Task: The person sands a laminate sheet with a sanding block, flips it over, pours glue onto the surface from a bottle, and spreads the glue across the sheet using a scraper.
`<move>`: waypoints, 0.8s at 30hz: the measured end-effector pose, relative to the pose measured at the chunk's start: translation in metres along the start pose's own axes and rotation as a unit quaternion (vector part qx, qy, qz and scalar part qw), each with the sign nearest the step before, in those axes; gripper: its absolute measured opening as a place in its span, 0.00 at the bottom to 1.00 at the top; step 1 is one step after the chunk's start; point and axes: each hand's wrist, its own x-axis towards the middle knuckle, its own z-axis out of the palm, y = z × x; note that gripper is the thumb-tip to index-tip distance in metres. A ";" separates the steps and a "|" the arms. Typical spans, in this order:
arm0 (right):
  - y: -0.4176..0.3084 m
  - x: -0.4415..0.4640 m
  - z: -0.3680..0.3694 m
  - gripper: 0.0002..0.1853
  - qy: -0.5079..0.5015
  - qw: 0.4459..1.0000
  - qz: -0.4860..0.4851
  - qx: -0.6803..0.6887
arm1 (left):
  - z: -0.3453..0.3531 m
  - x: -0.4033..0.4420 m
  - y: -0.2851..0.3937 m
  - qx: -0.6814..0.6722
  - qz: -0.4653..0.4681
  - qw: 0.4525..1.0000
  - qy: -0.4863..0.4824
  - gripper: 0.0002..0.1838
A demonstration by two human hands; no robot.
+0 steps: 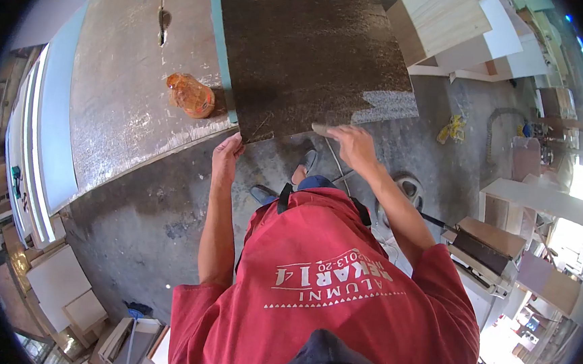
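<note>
A dark brown sheet (308,41) with a wet-looking, streaky surface lies across the bench, its near edge facing me. A pale, whitish patch shows at its near right corner. My left hand (228,154) is closed at the sheet's near left corner, its fingertips on the edge. In my right hand (353,147) is a small flat tan piece (319,129), held over the near edge. Left of the sheet, an orange-stained plastic jar (193,96) stands on the worn tabletop (121,102).
A teal strip (220,42) runs along the sheet's left side. A slot (161,21) cuts into the tabletop. Pale boards (444,23) lean at the upper right. A yellow bundle (452,129) lies on the concrete floor (162,200). Behind me to the right stand wooden boxes (490,240).
</note>
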 end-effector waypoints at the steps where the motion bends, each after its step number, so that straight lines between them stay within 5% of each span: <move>1: -0.007 -0.004 -0.007 0.17 -0.002 1.000 -0.008 -0.001 | 0.002 -0.001 0.000 0.013 -0.004 1.000 0.003 0.15; 3: -0.022 -0.004 -0.020 0.16 -0.181 0.973 0.096 0.104 | -0.003 -0.001 -0.002 0.023 -0.004 1.000 0.019 0.15; 4: -0.033 0.003 -0.025 0.16 -0.186 0.973 0.086 0.105 | -0.006 0.003 -0.005 0.031 -0.015 0.999 0.003 0.16; 7: -0.067 0.029 -0.019 0.17 -0.047 0.989 0.035 0.139 | -0.003 0.003 -0.005 0.025 -0.026 0.999 -0.002 0.17; 9: -0.079 0.049 0.008 0.20 0.101 0.994 -0.039 -0.020 | -0.005 0.004 -0.010 0.006 -0.032 0.999 -0.001 0.16; 13: -0.097 0.048 0.041 0.22 0.090 0.984 -0.151 -0.015 | -0.002 0.008 -0.007 -0.006 -0.030 1.000 -0.001 0.17; 15: -0.103 0.060 -0.007 0.23 0.074 0.997 0.018 -0.028 | 0.004 -0.003 0.002 0.048 -0.029 0.998 0.012 0.15; 17: -0.083 0.070 0.006 0.15 0.117 0.991 0.029 -0.056 | 0.002 0.001 -0.004 0.035 -0.029 0.999 0.017 0.15; 19: -0.081 0.080 0.020 0.07 0.055 0.989 0.134 -0.029 | 0.000 0.003 -0.005 0.027 -0.043 0.999 0.016 0.17; 24: -0.129 0.088 0.051 0.06 0.075 0.997 0.022 0.023 | -0.014 -0.001 -0.006 -0.022 -0.039 0.999 -0.001 0.21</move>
